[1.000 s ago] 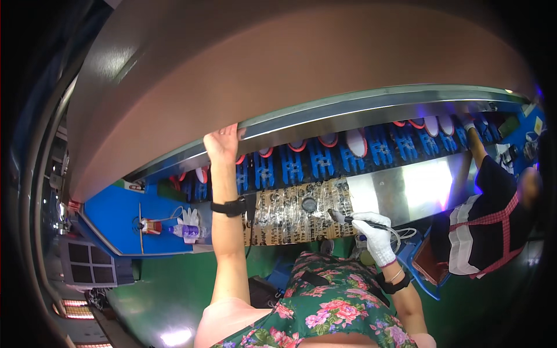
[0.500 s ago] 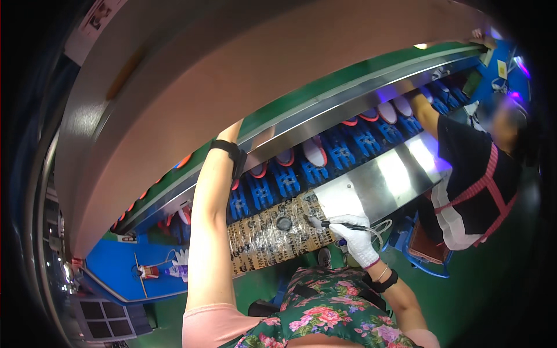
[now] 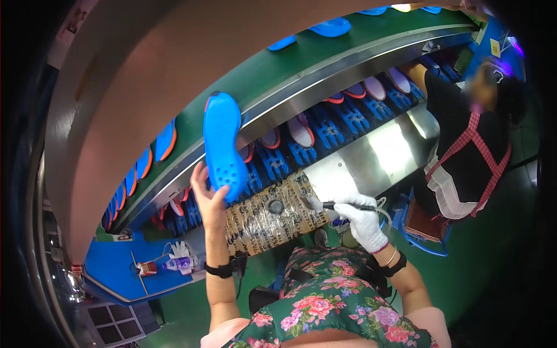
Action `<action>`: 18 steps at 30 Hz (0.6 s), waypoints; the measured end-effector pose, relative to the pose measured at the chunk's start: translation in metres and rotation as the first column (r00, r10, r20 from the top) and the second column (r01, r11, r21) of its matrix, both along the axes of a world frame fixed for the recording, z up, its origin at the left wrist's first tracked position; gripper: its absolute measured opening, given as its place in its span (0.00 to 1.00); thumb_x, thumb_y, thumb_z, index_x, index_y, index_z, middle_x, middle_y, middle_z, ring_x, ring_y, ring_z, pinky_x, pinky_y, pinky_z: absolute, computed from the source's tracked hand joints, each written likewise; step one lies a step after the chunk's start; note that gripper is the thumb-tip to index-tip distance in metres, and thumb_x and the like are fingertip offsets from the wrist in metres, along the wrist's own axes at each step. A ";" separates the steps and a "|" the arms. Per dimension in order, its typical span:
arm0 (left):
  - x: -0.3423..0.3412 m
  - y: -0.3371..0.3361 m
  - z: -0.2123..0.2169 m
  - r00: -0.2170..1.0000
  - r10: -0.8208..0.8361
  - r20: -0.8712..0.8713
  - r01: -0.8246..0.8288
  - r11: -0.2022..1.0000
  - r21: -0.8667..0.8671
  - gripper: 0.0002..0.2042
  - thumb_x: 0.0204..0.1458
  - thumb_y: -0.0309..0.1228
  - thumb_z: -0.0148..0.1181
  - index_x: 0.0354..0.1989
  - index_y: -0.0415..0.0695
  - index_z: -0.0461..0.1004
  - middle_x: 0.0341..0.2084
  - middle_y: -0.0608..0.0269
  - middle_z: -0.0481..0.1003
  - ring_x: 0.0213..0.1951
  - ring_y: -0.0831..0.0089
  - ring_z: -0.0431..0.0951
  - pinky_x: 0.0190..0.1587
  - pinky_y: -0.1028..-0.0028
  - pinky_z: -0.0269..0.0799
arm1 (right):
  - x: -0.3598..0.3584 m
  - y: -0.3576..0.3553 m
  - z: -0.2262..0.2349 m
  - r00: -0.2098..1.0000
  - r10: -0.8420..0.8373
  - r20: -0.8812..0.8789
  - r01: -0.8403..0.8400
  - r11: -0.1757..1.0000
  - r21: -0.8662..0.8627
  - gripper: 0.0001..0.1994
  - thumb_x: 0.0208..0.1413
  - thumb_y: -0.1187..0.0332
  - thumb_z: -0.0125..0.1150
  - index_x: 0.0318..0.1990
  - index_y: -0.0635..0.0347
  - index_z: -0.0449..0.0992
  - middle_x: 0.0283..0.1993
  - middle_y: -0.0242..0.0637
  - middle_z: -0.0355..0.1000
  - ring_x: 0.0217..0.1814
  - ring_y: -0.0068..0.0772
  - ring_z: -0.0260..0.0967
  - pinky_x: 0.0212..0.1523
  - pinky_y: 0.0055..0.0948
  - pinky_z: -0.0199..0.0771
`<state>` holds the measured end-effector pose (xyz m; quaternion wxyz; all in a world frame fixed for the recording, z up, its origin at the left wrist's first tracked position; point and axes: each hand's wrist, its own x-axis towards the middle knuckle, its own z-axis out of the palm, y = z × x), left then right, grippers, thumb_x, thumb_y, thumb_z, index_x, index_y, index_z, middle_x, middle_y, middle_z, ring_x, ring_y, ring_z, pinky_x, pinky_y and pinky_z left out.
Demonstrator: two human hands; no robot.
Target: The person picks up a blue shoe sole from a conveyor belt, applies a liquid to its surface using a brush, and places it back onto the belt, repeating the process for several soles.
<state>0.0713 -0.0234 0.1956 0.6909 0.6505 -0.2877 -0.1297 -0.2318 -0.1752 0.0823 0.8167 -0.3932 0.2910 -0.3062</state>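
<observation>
My bare left hand [image 3: 209,200] grips a bright blue shoe sole [image 3: 222,136] by its heel end, which has small holes. The sole stands lengthwise, toe away from me, in front of the green belt and metal rail. Over the right end of the tape-wrapped ledge [image 3: 255,223], my white-gloved right hand [image 3: 362,225] is closed around the black handle of a brush [image 3: 328,205]. The bristles point left, toward a dark round piece [image 3: 275,206] on the ledge. Whether they touch the surface I cannot tell.
Blue racks [image 3: 303,155] holding shoes with pale soles line the lower conveyor. More blue soles [image 3: 331,27] lie on the green upper belt [image 3: 272,75]. A co-worker [image 3: 464,133] stands at the right beside a blue stool [image 3: 426,229]. At left is a blue table [image 3: 116,272].
My left arm, earlier reaching up behind the overhead panel, has drawn back with a blue sole in hand. My right hand holds the brush in nearly the same place. The head view has shifted.
</observation>
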 end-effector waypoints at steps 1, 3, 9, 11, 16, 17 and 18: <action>-0.008 -0.002 -0.007 0.984 -0.107 -0.145 0.100 0.994 -0.052 0.42 0.47 0.17 0.65 0.72 0.47 0.54 0.60 0.55 0.68 0.61 0.60 0.72 0.64 0.60 0.70 | 0.004 -0.002 0.011 0.999 -0.005 0.041 0.003 0.999 0.049 0.04 0.52 0.80 0.69 0.36 0.66 0.84 0.30 0.34 0.80 0.28 0.20 0.73 0.32 0.20 0.71; -0.010 -0.008 -0.024 0.851 -0.278 -0.445 0.240 0.960 -0.141 0.43 0.48 0.19 0.63 0.75 0.48 0.51 0.64 0.53 0.68 0.62 0.58 0.73 0.63 0.56 0.72 | 0.010 -0.006 0.042 0.996 -0.004 0.092 0.001 0.999 0.032 0.04 0.53 0.80 0.68 0.36 0.66 0.84 0.30 0.34 0.79 0.29 0.21 0.74 0.32 0.20 0.73; -0.039 -0.017 -0.062 0.593 -0.423 -0.685 0.259 0.906 -0.335 0.37 0.45 0.36 0.65 0.64 0.29 0.65 0.50 0.41 0.78 0.48 0.53 0.82 0.56 0.55 0.79 | 0.028 -0.014 0.087 0.990 0.117 0.079 -0.077 0.918 -0.388 0.06 0.53 0.80 0.70 0.38 0.67 0.84 0.41 0.38 0.81 0.43 0.26 0.79 0.46 0.25 0.78; -0.064 -0.027 -0.058 0.674 -0.480 -0.561 0.341 0.876 -0.341 0.46 0.41 0.37 0.68 0.70 0.32 0.57 0.60 0.39 0.71 0.58 0.46 0.76 0.60 0.52 0.77 | 0.033 -0.019 0.098 0.986 0.149 0.071 -0.089 0.842 -0.533 0.08 0.52 0.80 0.71 0.40 0.68 0.85 0.45 0.41 0.83 0.48 0.29 0.81 0.52 0.28 0.80; -0.097 -0.019 -0.075 0.457 -0.683 -0.570 0.353 0.727 -0.588 0.51 0.47 0.53 0.71 0.76 0.46 0.51 0.69 0.47 0.64 0.65 0.49 0.70 0.66 0.50 0.71 | 0.042 -0.014 0.115 0.990 0.122 0.067 -0.080 0.892 -0.445 0.10 0.50 0.80 0.72 0.42 0.68 0.85 0.43 0.43 0.83 0.46 0.31 0.82 0.51 0.29 0.81; -0.099 -0.017 -0.081 0.456 -0.677 -0.578 0.345 0.733 -0.587 0.51 0.47 0.53 0.71 0.76 0.46 0.51 0.69 0.47 0.64 0.65 0.49 0.70 0.66 0.50 0.71 | 0.045 -0.015 0.116 0.992 0.116 0.058 -0.069 0.852 -0.519 0.11 0.50 0.80 0.72 0.42 0.68 0.86 0.43 0.43 0.83 0.46 0.30 0.82 0.50 0.29 0.82; -0.102 -0.021 -0.078 0.401 -0.638 -0.658 0.217 0.763 -0.608 0.48 0.52 0.62 0.60 0.76 0.47 0.53 0.69 0.50 0.65 0.65 0.53 0.71 0.65 0.52 0.71 | 0.048 -0.018 0.116 0.993 0.108 0.049 -0.059 0.806 -0.589 0.11 0.49 0.80 0.73 0.42 0.67 0.86 0.43 0.43 0.83 0.46 0.30 0.82 0.49 0.29 0.82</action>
